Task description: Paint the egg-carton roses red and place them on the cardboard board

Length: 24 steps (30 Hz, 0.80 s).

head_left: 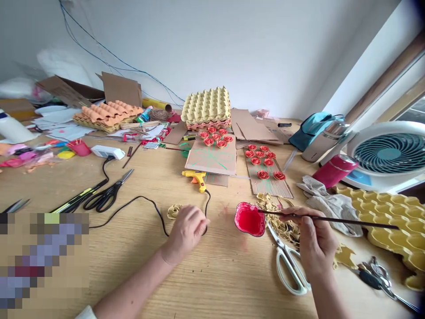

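My right hand [317, 241] grips a thin dark paintbrush [355, 221], its tip at the rim of a small dish of red paint [249, 220]. My left hand [187, 228] is closed, fingers curled downward low over the table; whatever it may hold is hidden. Just beyond its knuckles lies an unpainted, cream-coloured rose [174, 211]. Red roses [262, 155] lie on a cardboard strip, and several more red roses [215, 137] sit on a green-marked cardboard sheet [210, 159].
A yellow glue gun [195, 178] trails a black cord across the table. White-handled scissors [292, 270] and yellowish scraps [282, 221] lie by the dish. Egg trays [206, 104], black scissors [106, 195], a yellow tray [388, 221] and a fan [388, 150] stand around.
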{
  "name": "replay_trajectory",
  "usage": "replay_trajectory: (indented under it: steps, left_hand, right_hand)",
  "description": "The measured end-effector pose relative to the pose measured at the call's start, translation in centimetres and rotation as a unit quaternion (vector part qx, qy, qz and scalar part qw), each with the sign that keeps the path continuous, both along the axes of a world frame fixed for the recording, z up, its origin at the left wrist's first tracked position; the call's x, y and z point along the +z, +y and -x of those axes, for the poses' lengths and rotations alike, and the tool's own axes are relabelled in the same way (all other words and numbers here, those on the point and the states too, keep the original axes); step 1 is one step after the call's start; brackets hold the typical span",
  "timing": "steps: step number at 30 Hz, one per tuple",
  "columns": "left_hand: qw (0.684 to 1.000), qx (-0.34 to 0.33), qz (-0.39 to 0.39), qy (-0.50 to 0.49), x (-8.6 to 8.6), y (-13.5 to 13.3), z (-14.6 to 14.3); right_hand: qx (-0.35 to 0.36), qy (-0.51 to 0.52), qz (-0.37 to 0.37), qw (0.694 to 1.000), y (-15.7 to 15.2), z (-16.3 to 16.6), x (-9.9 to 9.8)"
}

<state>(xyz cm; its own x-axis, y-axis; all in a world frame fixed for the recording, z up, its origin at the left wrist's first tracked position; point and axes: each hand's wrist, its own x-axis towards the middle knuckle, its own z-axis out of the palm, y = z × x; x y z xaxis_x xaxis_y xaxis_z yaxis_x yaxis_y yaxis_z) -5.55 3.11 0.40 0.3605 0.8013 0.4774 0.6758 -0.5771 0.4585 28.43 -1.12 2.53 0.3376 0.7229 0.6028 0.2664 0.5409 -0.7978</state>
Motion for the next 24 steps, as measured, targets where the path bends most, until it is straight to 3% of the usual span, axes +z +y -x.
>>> replay_trajectory:
  steps: [4,6,10,15,18,21,24]
  left_hand:
    - [0.992,0.124,-0.01,0.0,0.1,2.5,4.0]
    - [0.984,0.167,0.032,0.047,-0.3,3.5,5.6]
    - [0.964,0.191,0.124,0.134,-1.8,4.3,7.9]
    - [0.972,0.154,0.143,0.108,-3.4,4.7,9.8]
    - [0.977,0.158,0.116,0.079,-2.8,4.9,9.7]
    - [0.985,0.152,0.076,0.035,-1.0,4.2,7.6]
    - [0.993,0.061,0.095,-0.026,1.0,2.7,3.7]
  right_hand:
    - [-0.002,0.02,0.025,1.0,0.0,0.0,-0.2]
    - [-0.001,0.025,0.032,0.999,0.0,0.1,-0.3]
    - [0.008,0.031,0.035,0.999,-0.1,0.2,-0.1]
    - [0.032,0.027,0.034,0.999,-0.1,0.7,0.3]
    - [0.034,0.023,0.028,0.999,0.0,0.9,0.5]
    - [0.032,0.018,0.022,0.999,-0.2,1.0,0.7]
    - [0.034,0.003,0.024,0.999,-0.3,1.2,0.7]
